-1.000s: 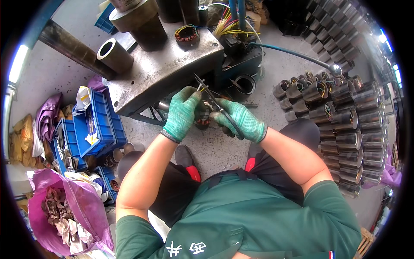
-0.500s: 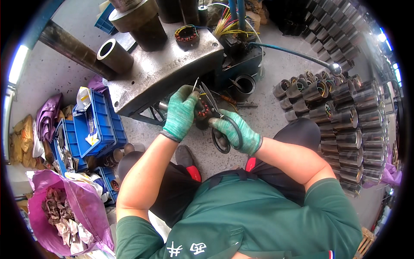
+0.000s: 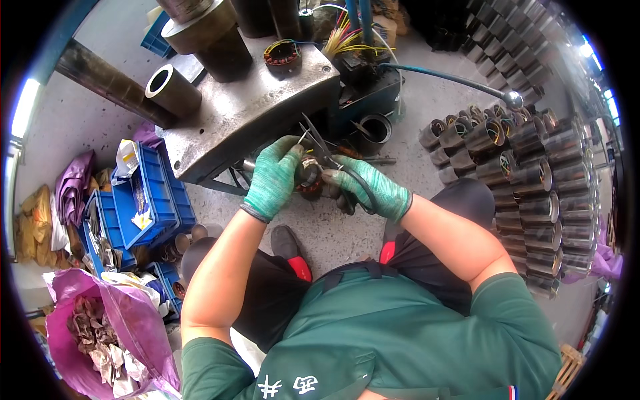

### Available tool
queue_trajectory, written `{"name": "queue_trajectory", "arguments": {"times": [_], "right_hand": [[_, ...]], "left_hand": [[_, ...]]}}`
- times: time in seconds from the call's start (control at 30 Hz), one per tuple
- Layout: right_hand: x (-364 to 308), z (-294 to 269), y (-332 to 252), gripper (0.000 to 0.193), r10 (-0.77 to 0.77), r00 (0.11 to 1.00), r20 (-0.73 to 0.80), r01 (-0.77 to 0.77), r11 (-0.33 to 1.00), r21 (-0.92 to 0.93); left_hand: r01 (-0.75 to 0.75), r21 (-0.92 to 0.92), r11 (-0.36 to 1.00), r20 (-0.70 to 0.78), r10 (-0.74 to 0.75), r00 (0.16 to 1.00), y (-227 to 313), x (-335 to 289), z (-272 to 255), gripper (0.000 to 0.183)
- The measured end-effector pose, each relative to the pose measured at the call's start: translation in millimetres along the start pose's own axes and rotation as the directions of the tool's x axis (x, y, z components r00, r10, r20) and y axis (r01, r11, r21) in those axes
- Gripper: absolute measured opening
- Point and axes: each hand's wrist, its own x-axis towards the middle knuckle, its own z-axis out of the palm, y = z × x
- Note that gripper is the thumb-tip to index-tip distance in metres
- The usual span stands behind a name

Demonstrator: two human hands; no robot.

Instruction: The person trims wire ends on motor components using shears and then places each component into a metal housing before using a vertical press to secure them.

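Note:
My right hand [image 3: 373, 190], in a green knit glove, is closed round the black handles of a pair of scissors [image 3: 319, 139]. Their blades point up and to the left, beside the fingertips of my left hand [image 3: 273, 177]. That hand, gloved alike, pinches a thin pale wire [image 3: 304, 137] between thumb and fingers, its end sticking up next to the blades. Between and just below both hands is a round wound motor stator [image 3: 309, 175] with reddish windings, partly hidden by the gloves; what supports it cannot be made out.
Ahead stands a metal machine table [image 3: 233, 100] bearing a steel sleeve [image 3: 175, 91] and another wound stator [image 3: 283, 56]. A lever with a ball end [image 3: 512, 100] reaches right. Stacked metal cylinders [image 3: 513, 167] stand right; blue crates [image 3: 143, 193] and a purple sack [image 3: 127, 313] are left.
The scissors have moved slightly up and left, with their lower handle loop now more hidden by my right hand. The stator between my hands shows a different side. My left hand keeps its pinch.

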Motion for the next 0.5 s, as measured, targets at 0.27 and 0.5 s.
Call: {"name": "queue_trajectory", "arguments": {"times": [0.27,0.5], "right_hand": [[1,-8,-6,0.059,-0.055,0.998,0.003,0.054,0.972,-0.229],[3,-11,-2,0.059,0.012,1.0,0.003,-0.012,0.991,-0.132]], "left_hand": [[-0.017,0.193,0.981,0.093,-0.001,0.996,-9,3,-11,0.03],[-0.044,0.266,0.963,0.111,0.015,0.994,-7,2,-13,0.033]]}}
